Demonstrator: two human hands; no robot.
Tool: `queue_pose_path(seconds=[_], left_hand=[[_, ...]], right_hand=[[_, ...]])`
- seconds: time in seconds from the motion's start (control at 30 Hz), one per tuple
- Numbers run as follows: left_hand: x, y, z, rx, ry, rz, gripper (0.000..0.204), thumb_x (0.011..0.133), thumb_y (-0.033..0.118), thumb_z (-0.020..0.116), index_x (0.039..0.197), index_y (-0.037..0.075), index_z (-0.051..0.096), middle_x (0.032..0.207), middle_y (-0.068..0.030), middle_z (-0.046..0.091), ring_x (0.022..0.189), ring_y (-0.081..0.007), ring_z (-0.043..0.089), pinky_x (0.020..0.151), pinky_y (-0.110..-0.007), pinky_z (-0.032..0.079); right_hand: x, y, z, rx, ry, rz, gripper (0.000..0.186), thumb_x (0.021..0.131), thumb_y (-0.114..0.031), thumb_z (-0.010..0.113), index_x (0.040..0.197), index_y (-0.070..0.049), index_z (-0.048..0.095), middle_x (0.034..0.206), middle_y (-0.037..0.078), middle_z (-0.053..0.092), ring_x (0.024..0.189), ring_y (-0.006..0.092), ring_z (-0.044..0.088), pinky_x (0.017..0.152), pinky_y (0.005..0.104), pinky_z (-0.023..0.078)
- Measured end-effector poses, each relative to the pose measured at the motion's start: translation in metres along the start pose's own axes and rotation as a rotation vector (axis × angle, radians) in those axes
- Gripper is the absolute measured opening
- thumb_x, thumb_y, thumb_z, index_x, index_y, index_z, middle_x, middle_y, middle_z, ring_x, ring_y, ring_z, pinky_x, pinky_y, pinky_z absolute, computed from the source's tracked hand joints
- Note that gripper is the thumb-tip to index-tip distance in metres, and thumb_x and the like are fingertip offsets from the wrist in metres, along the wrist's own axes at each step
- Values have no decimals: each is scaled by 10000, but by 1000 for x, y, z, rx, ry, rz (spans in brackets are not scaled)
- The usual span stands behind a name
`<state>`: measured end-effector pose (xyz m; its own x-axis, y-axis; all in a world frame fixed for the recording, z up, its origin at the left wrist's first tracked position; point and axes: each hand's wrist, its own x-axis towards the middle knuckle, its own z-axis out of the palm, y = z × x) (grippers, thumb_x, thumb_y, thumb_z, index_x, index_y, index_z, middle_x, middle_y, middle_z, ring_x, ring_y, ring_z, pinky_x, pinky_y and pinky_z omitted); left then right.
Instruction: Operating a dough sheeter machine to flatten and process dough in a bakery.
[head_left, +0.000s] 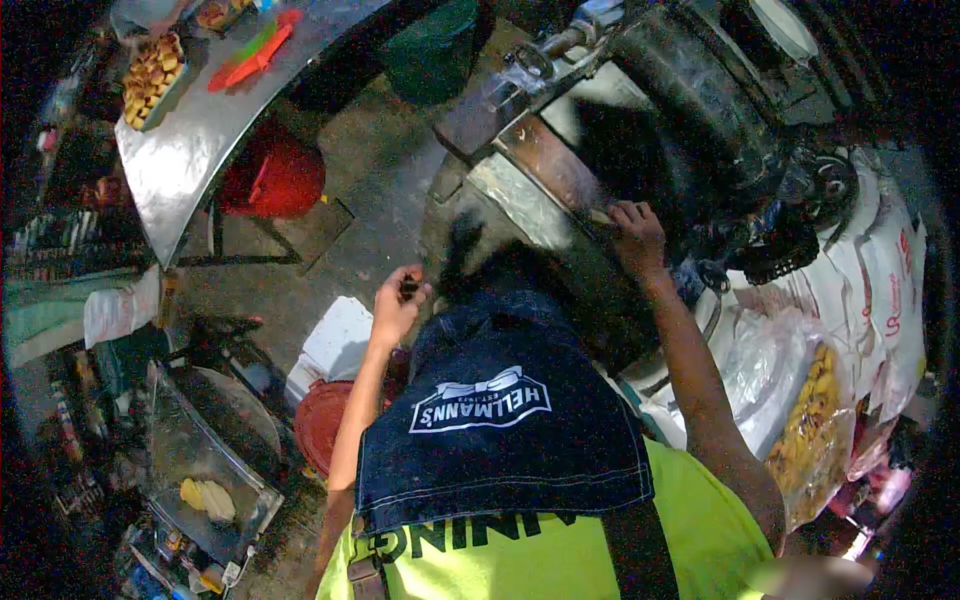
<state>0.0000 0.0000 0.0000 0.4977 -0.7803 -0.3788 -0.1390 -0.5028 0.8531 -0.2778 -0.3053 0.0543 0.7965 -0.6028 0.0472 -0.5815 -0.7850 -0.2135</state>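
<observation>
My left hand (400,303) is raised over the floor, left of my dark blue apron (500,430). Its fingers curl round a small dark object (408,288) whose kind I cannot make out. Farther right, my right hand (637,238) is at the near edge of a large metal machine (690,100). Those fingers are bent together beside a small pale piece (600,215) at that edge; shadow hides what they grip. Just left of this hand, the machine has a brownish flat panel (548,160) and a whitish, dusty-looking panel (520,200).
At upper left, a metal table (185,170) bears a tray of golden pieces (153,80) and a red-green item (257,52). A red bucket (275,180) and green bin (432,50) stand beyond. White sacks (870,300) and a bag of yellow pieces (810,420) lie right.
</observation>
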Motion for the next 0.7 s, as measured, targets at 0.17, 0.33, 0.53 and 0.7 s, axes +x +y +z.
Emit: queue_pose_path(seconds=[0.17, 0.33, 0.53, 0.7], left_hand=[[55, 70, 15, 211, 266, 274, 356, 772, 174, 661, 1078, 28, 555, 1015, -145, 573, 918, -284, 564, 805, -366, 450], [172, 124, 28, 445, 430, 439, 422, 800, 284, 623, 1146, 62, 522, 1096, -159, 532, 1028, -342, 503, 883, -408, 403], [257, 128, 66, 666, 552, 75, 546, 881, 504, 407, 1200, 65, 475, 1180, -164, 481, 1099, -374, 444, 905, -540, 353], [264, 135, 82, 781, 643, -11, 581, 890, 536, 352, 1205, 61, 462, 1205, -171, 463, 1129, -370, 420, 905, -553, 346]], right_hand=[[-30, 36, 36, -176, 106, -332, 400, 646, -86, 655, 1039, -118, 590, 1092, 73, 537, 1011, 297, 495, 910, 413, 397], [-30, 56, 52, -61, 129, -298, 244, 714, -188, 591, 952, -173, 644, 997, -12, 575, 958, 230, 512, 867, 401, 396], [-11, 45, 68, -144, 342, -260, 213, 699, -198, 581, 897, -204, 658, 922, -43, 585, 862, 204, 516, 770, 385, 406], [66, 29, 55, -84, 253, -262, 235, 701, -196, 579, 923, -212, 654, 869, -37, 565, 811, 212, 500, 713, 387, 392]])
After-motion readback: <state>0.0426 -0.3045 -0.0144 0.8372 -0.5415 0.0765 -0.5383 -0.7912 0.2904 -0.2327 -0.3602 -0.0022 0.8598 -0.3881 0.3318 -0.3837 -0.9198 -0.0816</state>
